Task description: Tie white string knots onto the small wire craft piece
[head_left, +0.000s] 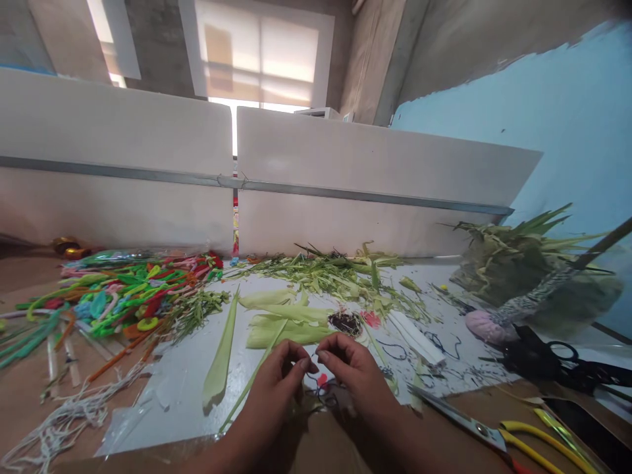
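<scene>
Both hands were held low at the near edge of the white sheet (178, 382), with the fingertips brought near each other but kept apart. In the left hand (284, 372) the thumb and fingers were curled into a narrow pinch; in the right hand (349, 368) a similar narrow curl was formed. Whether any thread was gripped by either could not be told. The dark thread (330, 397) was seen looped just below and between the hands, with a red scrap (322, 380) set beside it.

Just beyond the hands, green husks (289, 331) were laid flat, and a brown tuft (345, 322) was placed at their right end, with a pink piece (371, 319) beside it. A single long leaf (222, 362) was set to the left. Farther back, green scraps (326, 270) were heaped along the foot of the white panels (380, 161).

On the left, coloured pipe cleaners (133, 296) were piled, with white string (81, 411) tangled nearer. To the right of the right hand, scissors (457, 418) were laid with the blades pointed toward it. Farther right, a pink ball (486, 327) was seen at the end of a wrapped stick (536, 299), near black scissors (565, 362).
</scene>
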The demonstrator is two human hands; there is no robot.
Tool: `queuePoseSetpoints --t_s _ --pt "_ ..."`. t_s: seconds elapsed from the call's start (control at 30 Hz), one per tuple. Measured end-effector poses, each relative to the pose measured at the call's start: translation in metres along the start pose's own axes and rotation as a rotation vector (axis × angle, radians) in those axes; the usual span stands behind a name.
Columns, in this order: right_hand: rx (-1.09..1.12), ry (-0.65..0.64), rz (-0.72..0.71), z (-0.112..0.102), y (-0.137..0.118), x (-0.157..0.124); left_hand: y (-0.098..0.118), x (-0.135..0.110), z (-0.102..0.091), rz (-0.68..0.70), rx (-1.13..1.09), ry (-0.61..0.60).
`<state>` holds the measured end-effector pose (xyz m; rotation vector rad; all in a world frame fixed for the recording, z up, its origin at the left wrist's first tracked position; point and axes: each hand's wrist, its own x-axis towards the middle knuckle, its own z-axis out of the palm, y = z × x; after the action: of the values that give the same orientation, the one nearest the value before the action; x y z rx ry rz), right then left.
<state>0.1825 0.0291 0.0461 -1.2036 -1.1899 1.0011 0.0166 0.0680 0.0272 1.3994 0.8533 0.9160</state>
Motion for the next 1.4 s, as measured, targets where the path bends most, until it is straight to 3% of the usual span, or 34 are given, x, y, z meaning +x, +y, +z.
queuePoseSetpoints --t_s 0.4,1.4 --pt "-0.013 -0.024 0.123 0.000 0.004 -0.003 0.016 -0.007 -0.002 0.111 0.254 -0.043" --pt "-0.069 -0.030 0.084 0.003 -0.009 -0.004 0.018 -0.009 -0.003 0.102 0.273 -0.033"
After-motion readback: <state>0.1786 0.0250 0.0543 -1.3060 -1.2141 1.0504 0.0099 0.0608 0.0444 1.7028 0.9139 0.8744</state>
